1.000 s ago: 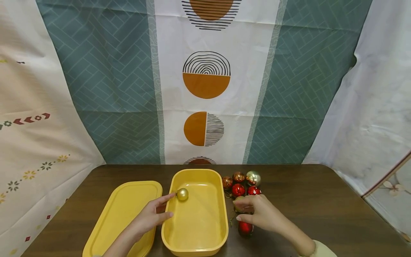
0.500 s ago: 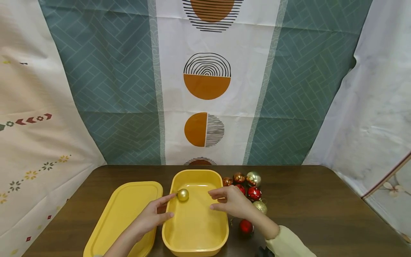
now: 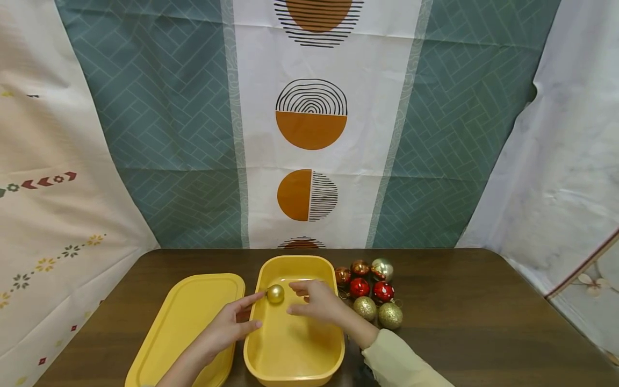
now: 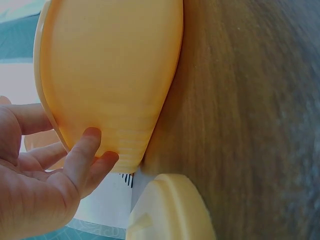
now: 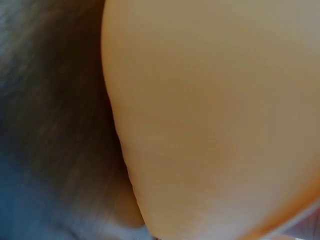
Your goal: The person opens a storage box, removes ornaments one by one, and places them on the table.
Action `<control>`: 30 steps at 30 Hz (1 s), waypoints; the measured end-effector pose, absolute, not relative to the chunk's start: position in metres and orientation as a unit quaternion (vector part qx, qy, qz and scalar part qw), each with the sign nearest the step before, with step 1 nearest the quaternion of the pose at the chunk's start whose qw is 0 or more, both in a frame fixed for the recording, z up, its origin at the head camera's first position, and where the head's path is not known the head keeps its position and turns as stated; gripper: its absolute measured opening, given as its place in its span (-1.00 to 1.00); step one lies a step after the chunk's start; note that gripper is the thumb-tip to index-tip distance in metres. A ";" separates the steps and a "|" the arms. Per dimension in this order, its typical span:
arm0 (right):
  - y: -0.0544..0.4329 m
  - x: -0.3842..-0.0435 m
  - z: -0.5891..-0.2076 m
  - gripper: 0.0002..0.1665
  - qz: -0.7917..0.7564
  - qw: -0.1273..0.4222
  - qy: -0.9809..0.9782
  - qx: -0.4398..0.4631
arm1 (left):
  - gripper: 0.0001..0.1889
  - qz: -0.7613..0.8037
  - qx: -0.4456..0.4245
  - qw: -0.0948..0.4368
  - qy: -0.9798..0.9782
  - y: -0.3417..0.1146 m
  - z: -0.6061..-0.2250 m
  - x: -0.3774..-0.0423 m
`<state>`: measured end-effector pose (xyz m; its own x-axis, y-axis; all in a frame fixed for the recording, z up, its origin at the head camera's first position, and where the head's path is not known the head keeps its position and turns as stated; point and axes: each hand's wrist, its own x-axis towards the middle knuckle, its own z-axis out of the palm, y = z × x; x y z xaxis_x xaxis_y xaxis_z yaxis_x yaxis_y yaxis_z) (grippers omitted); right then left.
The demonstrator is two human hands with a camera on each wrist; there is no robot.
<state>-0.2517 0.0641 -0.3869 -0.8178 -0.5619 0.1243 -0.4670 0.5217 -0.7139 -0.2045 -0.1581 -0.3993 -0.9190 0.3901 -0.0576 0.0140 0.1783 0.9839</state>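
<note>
A yellow plastic box point(image 3: 295, 357) stands at the middle of the table. Inside it, near the left wall, lies a matte gold ball ornament point(image 3: 275, 294). My left hand point(image 3: 229, 321) straddles the box's left rim, its index fingertip right at the ornament's cap. The left wrist view shows two fingers point(image 4: 82, 155) against the outer wall and others passing behind the rim. My right hand point(image 3: 314, 302) hovers over the box, to the right of the gold ornament, thumb and fingers apart and nothing seen between them. The right wrist view shows the box wall point(image 5: 210, 110), not the hand.
To the box's right sit two glittery gold ornaments point(image 3: 390, 316), red ornaments point(image 3: 359, 287), copper ones point(image 3: 360, 267) and a silver one point(image 3: 382, 269). A yellow lid point(image 3: 193, 312) lies to the left. Patterned cloth point(image 3: 309, 129) hangs behind the table.
My right hand has moved left from above the ornaments to inside the box's outline. The near red ornament is now hidden by my right arm. The left hand stays at the rim.
</note>
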 end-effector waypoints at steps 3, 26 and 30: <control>0.057 -0.253 -0.389 -0.38 -0.372 0.062 0.880 -0.289 | -0.36 0.626 0.136 0.150 0.753 -0.158 -0.399 -0.205; 0.037 -0.255 -0.393 -0.19 -0.325 0.139 0.893 -0.280 | -0.36 0.615 0.142 0.142 0.763 -0.159 -0.400 -0.205; 0.035 -0.256 -0.393 -0.25 -0.336 0.134 0.891 -0.274 | -0.37 0.611 0.138 0.137 0.768 -0.158 -0.400 -0.205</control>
<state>-0.2564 0.0350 -0.3929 -0.8138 -0.5785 -0.0553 -0.3979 0.6242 -0.6724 -0.2049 -0.1585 -0.3996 -0.9245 0.3789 -0.0415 0.0449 0.2163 0.9753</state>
